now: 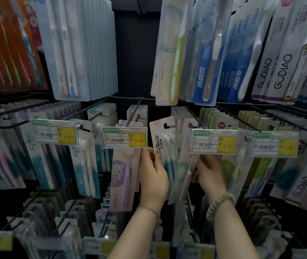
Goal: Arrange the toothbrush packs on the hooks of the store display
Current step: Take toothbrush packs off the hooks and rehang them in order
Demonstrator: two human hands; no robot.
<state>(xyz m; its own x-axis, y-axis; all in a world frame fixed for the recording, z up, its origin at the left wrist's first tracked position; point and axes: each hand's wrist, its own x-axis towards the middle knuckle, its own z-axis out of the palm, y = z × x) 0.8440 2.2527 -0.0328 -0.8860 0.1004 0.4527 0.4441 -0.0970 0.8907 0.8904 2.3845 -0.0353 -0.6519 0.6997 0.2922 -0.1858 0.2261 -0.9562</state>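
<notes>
- My left hand (153, 174) holds the white cnice toothbrush pack (164, 146) by its lower left edge, thumb on the front and fingers curled behind
- The cnice pack sits in the middle row of the display, near its centre, tilted with its top leaning left; it stands between two price tags, the left price tag (124, 137) and the right price tag (214, 141)
- My right hand (209, 172) is blurred; its fingers curl at the green-tinted pack (183, 171) hanging just below the right price tag, and I cannot tell whether they grip it
- A purple pack (121, 171) hangs just left of my left hand
- A thin chain bracelet (149, 209) is on my left wrist and a beaded bracelet (221, 204) on my right
- More packs hang in rows on black wire hooks (136, 113) above and below
</notes>
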